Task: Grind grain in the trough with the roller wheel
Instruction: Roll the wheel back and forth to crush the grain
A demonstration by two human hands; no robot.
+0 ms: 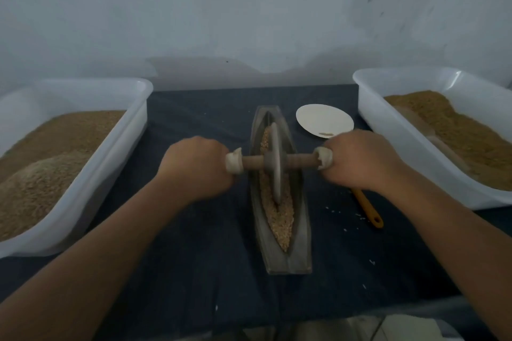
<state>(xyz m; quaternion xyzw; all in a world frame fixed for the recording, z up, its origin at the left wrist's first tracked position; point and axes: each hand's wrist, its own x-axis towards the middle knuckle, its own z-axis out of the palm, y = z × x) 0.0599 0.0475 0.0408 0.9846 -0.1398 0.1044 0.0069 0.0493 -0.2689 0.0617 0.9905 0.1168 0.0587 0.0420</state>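
A boat-shaped grey trough lies lengthwise on the dark cloth in the middle, filled with coarse tan grain. A grey roller wheel stands upright in the trough, about at its middle, on a wooden axle that crosses it. My left hand grips the axle's left end, which is wrapped in pale cloth. My right hand grips the wrapped right end. Both arms reach forward from the bottom corners.
A white tub of tan grain stands at the left, and another white tub at the right. A white dish lies behind my right hand. An orange-handled tool lies under my right wrist. Stray grains dot the cloth.
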